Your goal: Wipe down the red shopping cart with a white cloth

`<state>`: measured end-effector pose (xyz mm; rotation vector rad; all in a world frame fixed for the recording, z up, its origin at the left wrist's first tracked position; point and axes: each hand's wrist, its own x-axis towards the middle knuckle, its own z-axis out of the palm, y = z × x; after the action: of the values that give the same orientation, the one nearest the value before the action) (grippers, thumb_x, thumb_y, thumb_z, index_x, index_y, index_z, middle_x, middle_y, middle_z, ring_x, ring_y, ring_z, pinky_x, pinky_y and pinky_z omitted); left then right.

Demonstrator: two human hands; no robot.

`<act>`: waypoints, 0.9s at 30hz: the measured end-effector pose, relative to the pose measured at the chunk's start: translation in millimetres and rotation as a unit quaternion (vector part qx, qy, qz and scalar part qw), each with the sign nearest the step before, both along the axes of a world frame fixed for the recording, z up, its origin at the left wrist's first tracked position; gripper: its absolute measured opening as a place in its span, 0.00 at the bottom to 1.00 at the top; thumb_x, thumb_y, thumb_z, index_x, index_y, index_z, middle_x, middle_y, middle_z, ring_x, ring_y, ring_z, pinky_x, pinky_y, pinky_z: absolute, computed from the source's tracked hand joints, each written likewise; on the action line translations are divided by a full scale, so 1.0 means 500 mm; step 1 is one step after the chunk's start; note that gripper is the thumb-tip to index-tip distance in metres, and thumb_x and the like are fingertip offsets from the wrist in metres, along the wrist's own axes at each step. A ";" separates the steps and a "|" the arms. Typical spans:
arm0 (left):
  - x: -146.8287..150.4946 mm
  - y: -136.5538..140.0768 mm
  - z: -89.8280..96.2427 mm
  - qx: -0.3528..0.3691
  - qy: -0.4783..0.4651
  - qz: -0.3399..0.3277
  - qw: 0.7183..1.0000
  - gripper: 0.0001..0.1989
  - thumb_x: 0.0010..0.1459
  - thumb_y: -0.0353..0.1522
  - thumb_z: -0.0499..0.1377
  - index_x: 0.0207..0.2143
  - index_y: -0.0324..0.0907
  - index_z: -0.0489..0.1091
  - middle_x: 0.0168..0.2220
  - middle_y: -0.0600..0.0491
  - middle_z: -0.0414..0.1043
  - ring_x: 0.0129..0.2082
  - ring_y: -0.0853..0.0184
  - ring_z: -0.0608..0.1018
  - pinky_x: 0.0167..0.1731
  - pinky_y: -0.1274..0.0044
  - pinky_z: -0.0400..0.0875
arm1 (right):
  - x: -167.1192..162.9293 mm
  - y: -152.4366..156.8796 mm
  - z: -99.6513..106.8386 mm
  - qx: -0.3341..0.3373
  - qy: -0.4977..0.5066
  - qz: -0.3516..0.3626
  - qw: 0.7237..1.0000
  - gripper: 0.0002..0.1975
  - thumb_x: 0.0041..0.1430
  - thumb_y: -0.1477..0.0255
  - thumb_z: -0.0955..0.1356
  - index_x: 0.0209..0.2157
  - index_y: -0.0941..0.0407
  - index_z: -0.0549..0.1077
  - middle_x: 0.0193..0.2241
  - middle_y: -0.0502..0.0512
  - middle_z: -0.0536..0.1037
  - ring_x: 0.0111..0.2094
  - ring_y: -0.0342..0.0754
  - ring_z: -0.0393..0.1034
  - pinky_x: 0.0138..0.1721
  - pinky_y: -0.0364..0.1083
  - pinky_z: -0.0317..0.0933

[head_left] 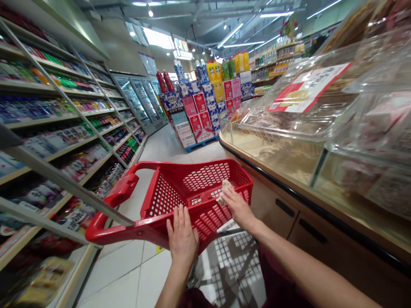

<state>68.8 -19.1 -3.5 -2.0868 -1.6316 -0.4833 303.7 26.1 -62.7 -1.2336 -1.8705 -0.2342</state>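
A red plastic shopping cart stands sideways before me, its handle toward the left. Nothing shows inside its slotted basket. My left hand lies flat against the near side of the basket, fingers stretched out and holding nothing. Further right, my right hand presses a crumpled whitish cloth over the near rim. Part of the cloth is hidden under the fingers.
Drink shelves run along the left. A glass-sided counter with clear food boxes borders the right. Ahead stand stacked cartons on a blue pallet, with glass-door fridges behind. Tiled floor lies below.
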 end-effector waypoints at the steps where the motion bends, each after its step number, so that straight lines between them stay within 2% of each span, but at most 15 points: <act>1: -0.001 0.000 0.000 -0.002 0.000 -0.001 1.000 0.28 0.51 0.29 0.47 0.55 0.29 0.51 0.58 0.40 0.51 0.59 0.57 0.51 0.56 0.60 0.43 | 0.002 0.000 0.000 -0.002 -0.008 0.014 1.000 0.21 0.52 0.82 0.57 0.47 0.58 0.67 0.51 0.57 0.66 0.57 0.48 0.50 0.53 0.53 0.55; 2: -0.001 -0.001 0.001 -0.004 -0.001 -0.003 1.000 0.28 0.51 0.29 0.47 0.56 0.30 0.51 0.58 0.40 0.51 0.59 0.57 0.51 0.56 0.60 0.43 | 0.013 0.001 0.001 -0.009 -0.004 0.004 1.000 0.20 0.53 0.81 0.57 0.47 0.58 0.68 0.50 0.58 0.67 0.57 0.49 0.51 0.53 0.54 0.55; 6: 0.002 -0.001 -0.001 -0.010 -0.009 -0.003 1.000 0.29 0.49 0.29 0.48 0.56 0.30 0.51 0.58 0.40 0.50 0.59 0.57 0.50 0.56 0.60 0.42 | 0.060 0.010 0.001 -0.035 0.070 -0.140 0.987 0.20 0.53 0.79 0.57 0.46 0.57 0.68 0.49 0.60 0.68 0.56 0.50 0.53 0.53 0.56 0.54; 7: 0.003 -0.001 -0.002 -0.009 -0.010 -0.001 1.000 0.30 0.49 0.29 0.48 0.56 0.29 0.51 0.58 0.40 0.50 0.59 0.57 0.50 0.56 0.60 0.43 | 0.054 0.010 0.001 -0.031 0.072 -0.144 0.986 0.20 0.53 0.79 0.56 0.46 0.57 0.68 0.49 0.60 0.68 0.56 0.50 0.53 0.53 0.56 0.54; 8: 0.004 -0.001 -0.002 -0.007 -0.011 0.001 1.000 0.30 0.49 0.29 0.48 0.56 0.29 0.51 0.58 0.39 0.50 0.59 0.57 0.50 0.56 0.61 0.43 | 0.040 0.008 0.002 -0.023 0.060 -0.121 0.991 0.20 0.53 0.80 0.56 0.46 0.57 0.68 0.49 0.59 0.68 0.56 0.50 0.53 0.53 0.55 0.55; 11: 0.002 -0.001 -0.001 -0.007 -0.008 0.002 1.000 0.30 0.49 0.29 0.49 0.56 0.30 0.51 0.58 0.40 0.50 0.59 0.57 0.50 0.56 0.61 0.43 | -0.012 0.002 0.006 0.005 -0.009 0.014 1.000 0.21 0.53 0.82 0.56 0.46 0.57 0.68 0.49 0.57 0.68 0.57 0.48 0.51 0.52 0.52 0.56; 12: 0.002 -0.001 0.001 -0.010 -0.005 0.000 1.000 0.30 0.49 0.29 0.49 0.56 0.30 0.51 0.58 0.40 0.50 0.59 0.58 0.50 0.56 0.60 0.43 | -0.018 0.002 0.008 0.008 -0.018 0.033 0.999 0.21 0.53 0.82 0.57 0.46 0.58 0.68 0.49 0.56 0.68 0.57 0.47 0.50 0.53 0.52 0.55; 13: 0.002 -0.002 0.002 -0.015 -0.001 -0.001 1.000 0.30 0.49 0.29 0.49 0.56 0.31 0.50 0.58 0.41 0.50 0.59 0.58 0.50 0.56 0.60 0.43 | -0.016 0.003 0.009 0.004 -0.014 0.024 1.000 0.20 0.53 0.82 0.57 0.46 0.58 0.68 0.49 0.57 0.68 0.57 0.48 0.51 0.53 0.52 0.55; 17: 0.009 -0.007 0.010 -0.036 0.009 0.013 0.999 0.30 0.49 0.29 0.49 0.55 0.30 0.51 0.58 0.42 0.50 0.59 0.58 0.51 0.56 0.61 0.44 | 0.024 0.011 0.012 -0.045 0.058 -0.134 0.988 0.19 0.51 0.82 0.58 0.45 0.62 0.69 0.49 0.63 0.68 0.55 0.52 0.53 0.52 0.56 0.55; 18: 0.012 -0.008 0.012 -0.038 0.009 0.020 0.999 0.29 0.49 0.29 0.49 0.55 0.30 0.52 0.58 0.41 0.50 0.59 0.58 0.51 0.56 0.62 0.45 | 0.023 0.011 0.013 -0.050 0.065 -0.141 0.987 0.20 0.51 0.82 0.58 0.45 0.62 0.69 0.49 0.64 0.68 0.55 0.52 0.53 0.52 0.56 0.54; 23: 0.016 -0.009 0.017 -0.049 0.014 0.031 0.998 0.30 0.49 0.30 0.50 0.55 0.29 0.51 0.58 0.42 0.49 0.59 0.58 0.51 0.56 0.62 0.46 | -0.035 -0.003 0.008 -0.014 0.010 0.002 1.000 0.23 0.51 0.84 0.56 0.48 0.59 0.67 0.51 0.57 0.66 0.58 0.47 0.48 0.55 0.52 0.50; 25: 0.014 -0.009 0.017 -0.051 0.017 0.028 0.998 0.30 0.49 0.30 0.50 0.55 0.30 0.51 0.59 0.43 0.49 0.59 0.58 0.51 0.56 0.62 0.45 | -0.024 -0.002 0.004 -0.011 0.015 -0.007 1.000 0.22 0.51 0.84 0.57 0.47 0.57 0.68 0.50 0.56 0.67 0.57 0.47 0.49 0.55 0.51 0.51; 27: 0.014 -0.010 0.016 -0.054 0.016 0.027 0.998 0.29 0.49 0.30 0.50 0.55 0.30 0.51 0.59 0.44 0.49 0.59 0.58 0.51 0.56 0.62 0.45 | 0.001 0.004 0.002 -0.013 0.048 -0.066 0.997 0.22 0.51 0.84 0.57 0.46 0.58 0.68 0.50 0.58 0.67 0.57 0.48 0.50 0.54 0.53 0.52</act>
<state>75.6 -23.9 4.7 -2.1091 -1.7267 -0.3484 304.4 28.3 -61.5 -1.3639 -1.7174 -0.2177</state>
